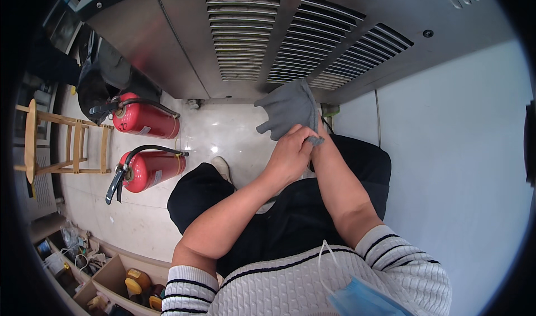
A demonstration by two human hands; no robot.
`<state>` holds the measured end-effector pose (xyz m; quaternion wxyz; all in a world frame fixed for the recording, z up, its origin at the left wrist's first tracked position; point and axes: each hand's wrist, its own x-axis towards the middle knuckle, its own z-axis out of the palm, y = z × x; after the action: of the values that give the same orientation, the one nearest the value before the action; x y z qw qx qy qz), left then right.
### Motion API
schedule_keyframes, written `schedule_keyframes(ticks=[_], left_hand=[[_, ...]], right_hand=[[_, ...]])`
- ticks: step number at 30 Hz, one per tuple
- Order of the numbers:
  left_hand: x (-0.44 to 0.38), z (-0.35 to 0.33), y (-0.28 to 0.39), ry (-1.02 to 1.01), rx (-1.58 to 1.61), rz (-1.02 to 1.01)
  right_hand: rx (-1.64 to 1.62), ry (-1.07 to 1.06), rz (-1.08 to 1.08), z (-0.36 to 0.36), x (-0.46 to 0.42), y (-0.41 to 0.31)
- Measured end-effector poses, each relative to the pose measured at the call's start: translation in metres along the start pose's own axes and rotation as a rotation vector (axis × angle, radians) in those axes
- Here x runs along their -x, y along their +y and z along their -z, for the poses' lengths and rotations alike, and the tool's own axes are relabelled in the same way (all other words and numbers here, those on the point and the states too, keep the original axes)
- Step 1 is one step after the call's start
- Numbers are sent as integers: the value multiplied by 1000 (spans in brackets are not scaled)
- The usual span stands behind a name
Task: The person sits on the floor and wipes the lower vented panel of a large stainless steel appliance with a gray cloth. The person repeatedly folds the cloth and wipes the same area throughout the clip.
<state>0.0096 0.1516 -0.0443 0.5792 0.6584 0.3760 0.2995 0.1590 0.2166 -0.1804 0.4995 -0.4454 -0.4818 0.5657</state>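
Observation:
A grey cloth [289, 108] hangs in front of the lower edge of a metal cabinet with louvred vents [245, 39]. My left hand [295, 148] is closed on a bunched edge of it, near my right wrist. My right hand [320, 127] is mostly hidden behind the cloth; only the wrist side shows, so its fingers cannot be made out. My two forearms nearly meet there, above my knees in dark trousers.
Two red fire extinguishers [146, 115] stand on the pale floor at the left, beside a wooden stool [77, 142] and a black bag [90, 87]. An open wooden box with compartments [109, 270] holds bottles at lower left. A white panel [452, 148] rises at the right.

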Motion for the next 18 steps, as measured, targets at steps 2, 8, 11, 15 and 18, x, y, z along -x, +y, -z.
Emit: schedule_keyframes(ticks=[2,8,11,15,18], left_hand=[[1,1,-6,15,1,5],[3,-7,-4,-55,2,-13],[6,-3,-5,-29,-9,-4],[-5,-5,-13,32,74,-6],[-9,1,-10,73,233,43]], right_hand=[[-643,220,-346,-14,9,-18],[-966,418,-129,0,34,40],[-736,437,-348,-8,50,23],[-685,556,-441,8,45,31],[-610,630,-403,-9,42,-2]])
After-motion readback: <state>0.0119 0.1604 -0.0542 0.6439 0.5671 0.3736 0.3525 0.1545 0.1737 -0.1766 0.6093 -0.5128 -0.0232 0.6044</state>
